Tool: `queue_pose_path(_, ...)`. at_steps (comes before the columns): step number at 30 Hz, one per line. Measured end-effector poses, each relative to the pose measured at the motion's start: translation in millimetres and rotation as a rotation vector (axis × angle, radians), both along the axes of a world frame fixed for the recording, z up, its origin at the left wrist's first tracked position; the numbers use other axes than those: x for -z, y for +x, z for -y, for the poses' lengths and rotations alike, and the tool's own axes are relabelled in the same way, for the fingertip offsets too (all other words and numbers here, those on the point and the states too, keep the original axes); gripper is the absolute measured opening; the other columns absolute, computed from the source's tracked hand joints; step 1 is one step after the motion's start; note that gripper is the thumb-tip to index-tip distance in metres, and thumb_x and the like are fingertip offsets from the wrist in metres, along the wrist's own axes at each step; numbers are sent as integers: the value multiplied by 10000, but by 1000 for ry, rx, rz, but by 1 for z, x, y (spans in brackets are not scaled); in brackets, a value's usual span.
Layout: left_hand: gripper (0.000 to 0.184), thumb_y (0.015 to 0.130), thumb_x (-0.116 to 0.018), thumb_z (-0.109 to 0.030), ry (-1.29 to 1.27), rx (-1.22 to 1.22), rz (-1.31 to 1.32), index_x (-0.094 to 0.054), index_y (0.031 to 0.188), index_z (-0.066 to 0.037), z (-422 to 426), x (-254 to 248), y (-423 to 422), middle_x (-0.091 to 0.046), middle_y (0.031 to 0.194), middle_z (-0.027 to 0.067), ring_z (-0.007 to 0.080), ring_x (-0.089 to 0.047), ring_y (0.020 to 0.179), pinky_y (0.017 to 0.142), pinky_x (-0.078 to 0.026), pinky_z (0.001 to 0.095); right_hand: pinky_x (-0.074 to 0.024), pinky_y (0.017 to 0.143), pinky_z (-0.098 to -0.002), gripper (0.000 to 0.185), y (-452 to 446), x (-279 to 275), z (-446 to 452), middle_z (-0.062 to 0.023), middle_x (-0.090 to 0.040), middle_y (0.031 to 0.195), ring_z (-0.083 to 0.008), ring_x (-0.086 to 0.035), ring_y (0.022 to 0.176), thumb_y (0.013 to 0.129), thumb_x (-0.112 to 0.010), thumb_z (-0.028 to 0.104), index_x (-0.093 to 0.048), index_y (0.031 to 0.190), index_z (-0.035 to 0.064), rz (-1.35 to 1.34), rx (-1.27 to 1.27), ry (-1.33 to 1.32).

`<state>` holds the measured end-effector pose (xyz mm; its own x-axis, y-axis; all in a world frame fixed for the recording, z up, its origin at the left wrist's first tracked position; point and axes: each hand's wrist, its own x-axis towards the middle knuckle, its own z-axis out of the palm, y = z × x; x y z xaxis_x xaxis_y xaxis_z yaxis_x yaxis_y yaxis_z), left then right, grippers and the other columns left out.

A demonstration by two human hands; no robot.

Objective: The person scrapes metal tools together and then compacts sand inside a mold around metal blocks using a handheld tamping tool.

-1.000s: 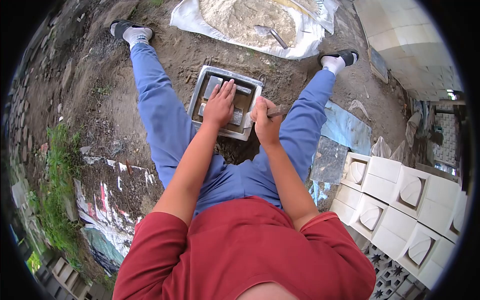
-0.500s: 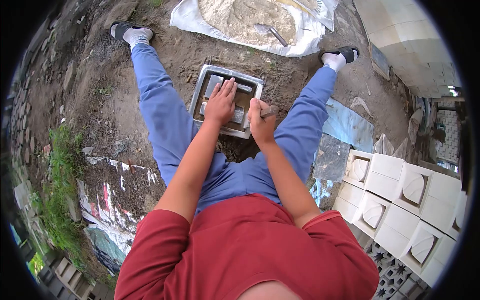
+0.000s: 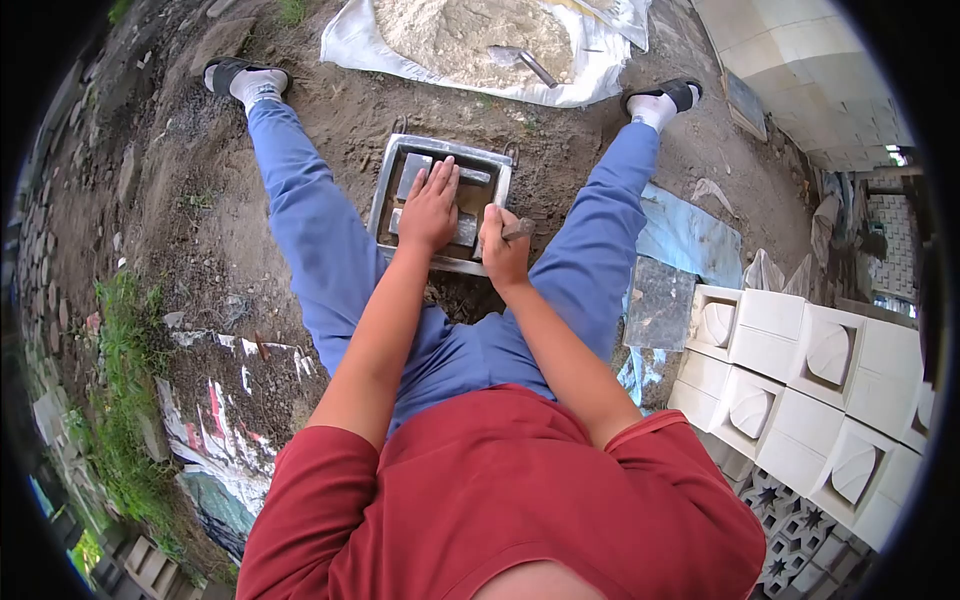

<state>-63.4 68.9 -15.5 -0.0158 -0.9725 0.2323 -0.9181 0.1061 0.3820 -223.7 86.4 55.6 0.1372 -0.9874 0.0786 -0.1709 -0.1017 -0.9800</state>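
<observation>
A square metal mould [image 3: 380, 192] lies on the dirt between my legs, with wire loops at its far corners. Inside it sit grey metal blocks, one at the upper left [image 3: 413, 177] and one lower down [image 3: 465, 231]. My left hand [image 3: 430, 208] rests over the blocks, fingers stretched out and close together, partly covering them. Beside the mould's right rim, my right hand [image 3: 502, 247] is closed round a short, dull brown-grey tool [image 3: 520, 229]. Its end sticks out to the right; the rest is hidden by the fist, so its kind is unclear.
Beyond the mould, a white sack [image 3: 350, 45] lies spread under a pile of pale sandy powder [image 3: 450, 35], with a trowel [image 3: 537, 68] on it. Pale ventilation blocks [image 3: 780, 390] stand in rows at the right, near a grey slab [image 3: 660, 310] and blue sheeting [image 3: 690, 225].
The whole view has shifted slightly, so the mould, sack and hands appear a little further left. Both hands keep nearly the same places at the mould.
</observation>
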Motion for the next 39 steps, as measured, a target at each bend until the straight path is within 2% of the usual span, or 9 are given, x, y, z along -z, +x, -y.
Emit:
queue_pose_path(6,657,955,-525,-170,-16,14,1,-409,1592,-56,-1,2,0,-343,1700,75,233,-337,1561,1302,-213,439,-338,497,-310,481,-3,-13,7,29,-469,588,-70,-413,535,1103,-546,299,-495,690,57,221,16,106)
queue_pose_path(10,659,952,-523,-173,-25,12,9,-412,1591,-57,-3,1,1,-345,1699,76,239,-351,1553,1304,-212,437,-334,491,-302,487,-3,-47,19,39,-470,584,-60,-414,530,1108,-540,293,-492,680,64,210,-30,66)
queue_pose_path(14,657,952,-524,-174,-23,13,5,-414,1590,-58,0,0,0,-340,1701,78,239,-334,1562,1305,-209,434,-336,494,-306,496,1,9,15,36,-473,575,-63,-421,536,1105,-546,288,-492,664,69,22,-6,-40)
queue_pose_path(21,652,952,-524,-162,-55,17,4,-418,1586,-56,-1,1,1,-368,1685,86,246,-353,1552,1302,-216,438,-352,492,-296,522,-4,-18,38,29,-483,568,-67,-440,516,1110,-538,320,-478,653,75,318,48,89)
queue_pose_path(25,646,950,-526,-158,-45,29,8,-428,1582,-58,1,-1,1,-371,1684,89,249,-358,1550,1298,-225,447,-358,508,-314,483,3,-36,39,21,-490,573,-77,-450,530,1104,-551,312,-527,693,59,160,42,26)
queue_pose_path(27,643,949,-529,-156,-53,12,22,-435,1579,-63,1,0,-1,-372,1684,91,253,-361,1548,1294,-234,449,-368,530,-327,461,3,14,38,1,-489,585,-92,-442,559,1100,-552,293,-535,718,35,38,34,-19)
queue_pose_path(29,643,955,-515,-141,-52,13,21,-421,1585,-59,3,-3,-1,-364,1687,105,262,-353,1552,1291,-240,451,-375,526,-319,467,-2,21,45,6,-496,580,-87,-455,544,1099,-551,299,-531,705,49,148,-8,57)
queue_pose_path(37,646,952,-519,-158,-60,8,-15,-422,1583,-60,-2,-3,-1,-380,1681,90,258,-396,1528,1285,-249,452,-371,490,-301,509,3,-31,61,17,-519,561,-78,-481,498,1103,-538,334,-524,664,78,276,59,125)
queue_pose_path(39,659,948,-526,-173,-48,3,-14,-417,1588,-61,1,-5,-1,-372,1684,96,260,-381,1537,1287,-243,456,-299,461,-280,455,8,-24,61,56,-398,569,-54,-348,472,1112,-536,279,-438,696,120,260,63,93)
